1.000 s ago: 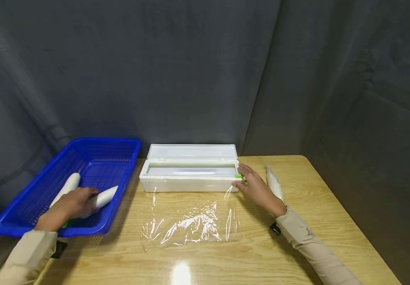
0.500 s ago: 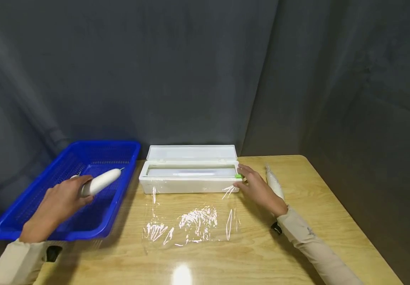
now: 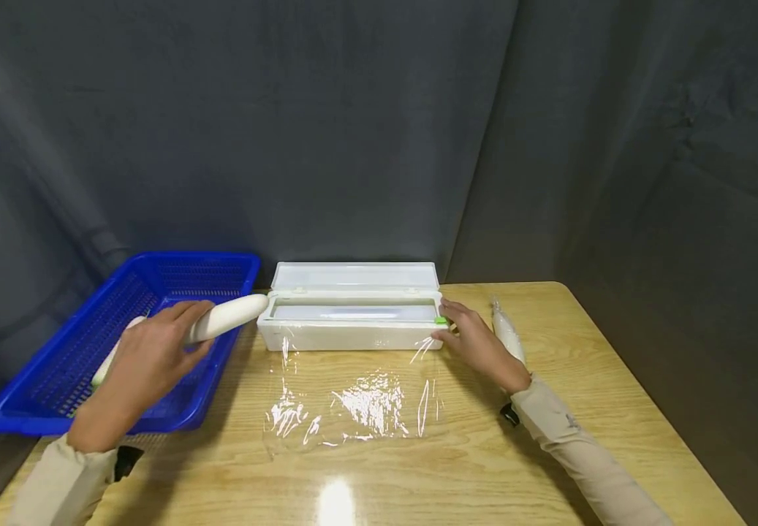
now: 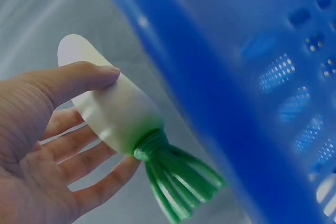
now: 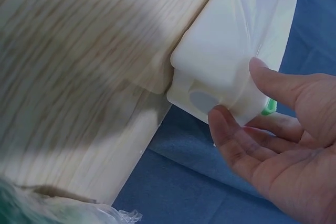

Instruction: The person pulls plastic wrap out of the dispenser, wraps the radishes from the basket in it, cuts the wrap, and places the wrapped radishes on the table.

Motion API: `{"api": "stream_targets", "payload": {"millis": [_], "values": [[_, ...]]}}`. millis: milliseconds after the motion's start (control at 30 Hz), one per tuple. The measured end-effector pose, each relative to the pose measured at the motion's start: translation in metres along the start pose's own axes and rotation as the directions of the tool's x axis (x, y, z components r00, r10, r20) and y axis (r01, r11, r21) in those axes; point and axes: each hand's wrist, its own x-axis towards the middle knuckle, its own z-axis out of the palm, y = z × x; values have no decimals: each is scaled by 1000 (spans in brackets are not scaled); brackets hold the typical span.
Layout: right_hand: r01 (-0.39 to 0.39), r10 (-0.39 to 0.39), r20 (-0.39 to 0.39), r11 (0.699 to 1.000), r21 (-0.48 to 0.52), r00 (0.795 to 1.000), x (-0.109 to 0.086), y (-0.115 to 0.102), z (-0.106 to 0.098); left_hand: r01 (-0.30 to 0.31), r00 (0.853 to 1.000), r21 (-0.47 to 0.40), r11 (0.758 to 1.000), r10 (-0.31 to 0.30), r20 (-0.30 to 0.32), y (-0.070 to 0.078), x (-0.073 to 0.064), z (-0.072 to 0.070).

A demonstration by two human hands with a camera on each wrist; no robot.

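Note:
My left hand (image 3: 145, 358) grips a white radish (image 3: 230, 316) above the right side of the blue basket, its tip pointing at the dispenser's left end. In the left wrist view the thumb lies over the radish (image 4: 118, 108), the fingers are under it, and green cut stalks fan out at one end. A white cling film dispenser (image 3: 352, 337) stands with its lid raised at the back of the table. From its front, clear film (image 3: 372, 402) stretches over the tabletop. My right hand (image 3: 480, 354) holds the dispenser's right end near the green slider (image 5: 270, 107), thumb on the front.
The blue basket (image 3: 210, 387) stands at the left with another white radish (image 3: 107, 361) inside. On the right, behind my right wrist, lies a film-wrapped white radish (image 3: 507, 333). A dark curtain (image 3: 365, 131) hangs behind the wooden table (image 3: 451, 475).
My left hand has lifted the radish out of the basket and carried it right, towards the dispenser. My right hand stays at the dispenser's end.

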Motion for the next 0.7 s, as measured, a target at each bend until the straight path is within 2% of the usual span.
{"api": "stream_targets", "payload": {"millis": [200, 333, 700], "values": [[-36, 36, 0, 999, 20, 999, -6, 3, 0, -75, 997, 19, 997, 75, -25, 20, 9, 9], [-26, 26, -11, 1000, 15, 1000, -7, 5, 0, -116, 993, 13, 993, 117, -31, 35, 14, 14], [-14, 15, -19, 1000, 20, 1000, -8, 5, -1, -187, 982, -23, 982, 187, -22, 76, 18, 39]]}}
